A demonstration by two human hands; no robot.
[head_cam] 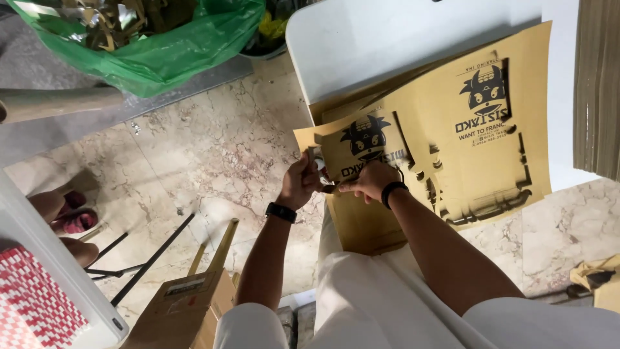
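At the near edge of the white table [361, 45], both hands meet on a die-cut cardboard sheet [361, 145] printed with a black cartoon figure. Left hand [300, 181] is closed, fingers pinched on the sheet's left edge; right hand [368, 181] is closed too, thumb and forefinger nipping the lower edge, black band on each wrist. That sheet overhangs the table toward me, resting on the stack of matching sheets [478, 129] that lies further onto the table and to the right. I read the step as working a flap or tab loose at the held edge. Next move, by my judgement, needs a firm two-point pinch and a clean bend along the cut line, no tearing. Green plastic bag [168, 45] sits left of the table, well apart.
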